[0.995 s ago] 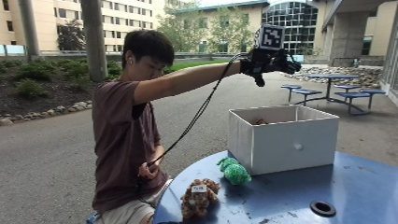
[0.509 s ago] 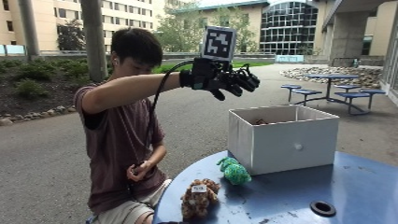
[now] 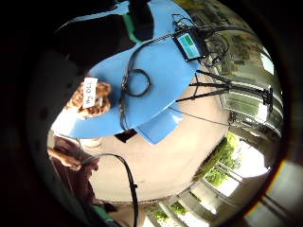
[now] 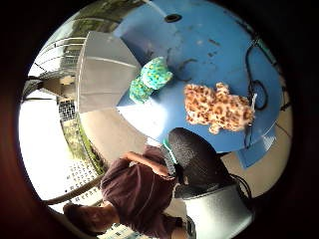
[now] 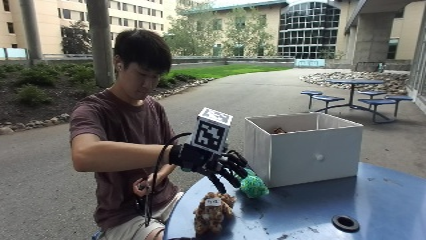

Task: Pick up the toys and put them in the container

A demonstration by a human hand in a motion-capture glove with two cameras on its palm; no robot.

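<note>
A person is sitting at the edge of a round blue worktop [image 5: 373, 200], with the gloved right hand [image 5: 212, 162] reaching out over its near rim. The hand is hovering above the toys with its fingers [image 5: 229, 175] spread and pointing downward; it is holding nothing and touching nothing that can be seen. The bare left hand [image 5: 142, 188] is resting low by the person's lap, gripping a black cable.

Two toys are lying on the worktop. A spotted brown toy [image 5: 212, 214] (bearing a white tag) is lying near the rim, directly below the gloved fingers. A green toy [image 5: 252, 185] is lying just beside it, further in, close to the corner of the container [image 5: 303, 147]; whether it is touching the container wall cannot be determined. The thumb side palm view is showing both toys [image 4: 218, 107] [image 4: 151, 78] apart from each other on the blue surface, the green one nearer the container [image 4: 102, 72].

The container, a white open-topped box, is standing upright on the worktop, beyond the toys. Something brown is showing just above its rim inside, too small to identify.

A round dark hole [image 5: 345, 222] is sitting in the worktop surface, well apart from the toys. The little finger side palm view is showing a coiled black cable [image 3: 135, 85] and a small device with a screen [image 3: 189, 43] lying on the worktop, with the brown toy [image 3: 90, 98] at the rim.
</note>
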